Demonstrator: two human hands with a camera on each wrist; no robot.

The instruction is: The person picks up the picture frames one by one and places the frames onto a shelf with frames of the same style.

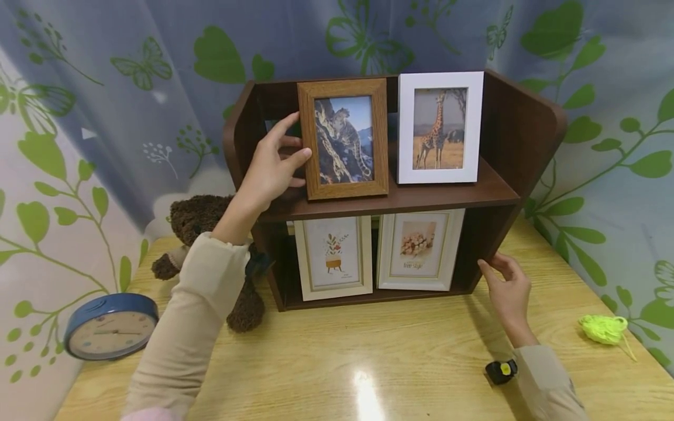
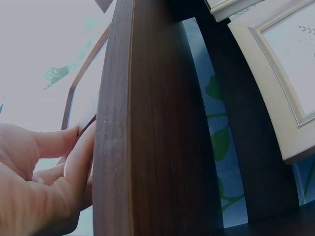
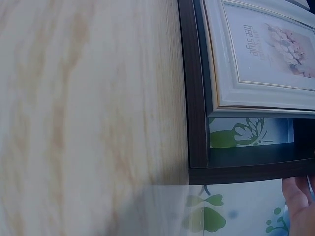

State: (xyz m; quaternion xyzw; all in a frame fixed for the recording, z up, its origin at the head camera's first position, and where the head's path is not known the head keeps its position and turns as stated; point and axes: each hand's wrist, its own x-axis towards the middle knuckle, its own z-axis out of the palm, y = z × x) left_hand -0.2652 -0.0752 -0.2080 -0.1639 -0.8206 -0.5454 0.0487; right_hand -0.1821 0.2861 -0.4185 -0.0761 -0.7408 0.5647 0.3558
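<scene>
My left hand [image 1: 271, 161] grips the left edge of a brown wooden picture frame [image 1: 380, 140] with a snow leopard photo, thumb in front. This frame stands on the upper level of a dark brown shelf [image 1: 526, 128]. Beside it is a white picture frame [image 1: 405, 128] with a giraffe photo. In the left wrist view the fingers [image 2: 78, 152] hold the frame's edge beside the shelf's side panel [image 2: 162, 123]. My right hand [image 1: 508, 292] holds the shelf's right side panel low down, thumb at its front edge; the right wrist view shows only part of this hand [image 3: 298, 201].
Two cream picture frames [image 1: 365, 257] [image 1: 384, 251] stand on the lower level. A brown teddy bear [image 1: 197, 216] sits left of the shelf, near a blue clock [image 1: 110, 301]. Bright yellow-green yarn [image 1: 602, 328] lies on the wooden table [image 1: 421, 351] at right. A patterned curtain hangs behind.
</scene>
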